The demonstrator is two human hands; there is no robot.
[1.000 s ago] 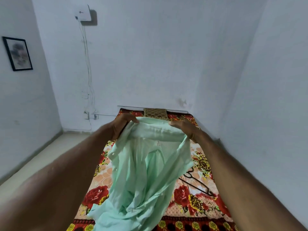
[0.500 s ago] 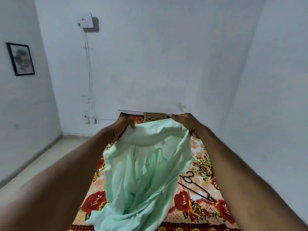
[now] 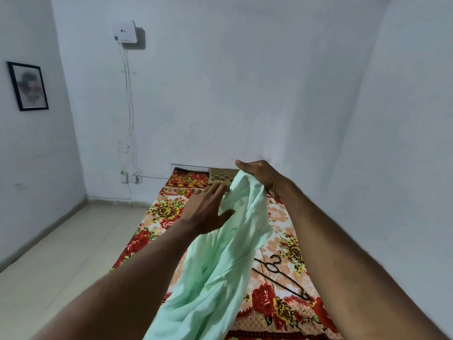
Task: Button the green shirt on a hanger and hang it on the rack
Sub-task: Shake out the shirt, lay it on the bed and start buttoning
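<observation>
Green shirt (image 3: 220, 261) hangs from the right hand (image 3: 263, 174)'s pinching grip; left hand (image 3: 208, 212) spread beside it.

Pretty dim, flat bluish indoor light, soft shadows, no glare; wide-angle bends the walls (image 3: 220, 94) and forearms look smeared up close

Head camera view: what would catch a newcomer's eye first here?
The pale green shirt hangs in the middle, gripped at its top by the right hand, with the left hand open against it. Below lies a bright floral bedsheet, and a dark hanger rests on it to the right of the shirt.
</observation>
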